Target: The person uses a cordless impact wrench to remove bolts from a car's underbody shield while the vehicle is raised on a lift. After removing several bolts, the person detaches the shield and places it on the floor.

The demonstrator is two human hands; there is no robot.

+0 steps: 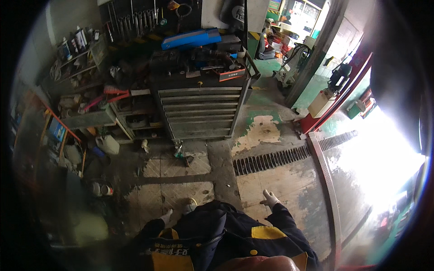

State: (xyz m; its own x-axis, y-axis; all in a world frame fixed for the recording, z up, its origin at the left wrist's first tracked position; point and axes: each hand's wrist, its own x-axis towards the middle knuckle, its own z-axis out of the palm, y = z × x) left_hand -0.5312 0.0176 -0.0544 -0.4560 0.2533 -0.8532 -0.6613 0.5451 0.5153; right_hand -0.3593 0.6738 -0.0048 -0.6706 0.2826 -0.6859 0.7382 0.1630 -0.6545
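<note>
My right hand (pixel 270 198), pale as if gloved, reaches out over the tiled floor with its fingers apart and nothing in them. Close to my jacket, my left hand (pixel 166 216) hangs low; its fingers look stretched out and no object shows in them. Neither hand touches anything. Ahead of me stands a grey tool cabinet (pixel 200 113) with several drawers. On top of it lie a long blue case (pixel 191 39), a flat orange-edged box (pixel 232 75) and dark tools. One shoe (pixel 190 206) shows below my body.
A metal drain grate (pixel 274 159) crosses the floor to the right, meeting a raised metal strip (pixel 329 189). Cluttered shelves (pixel 86 118) line the left, with a whitish jug (pixel 108 144) below. Wrenches (pixel 138 22) hang behind. A red post (pixel 337 97) stands by the bright opening.
</note>
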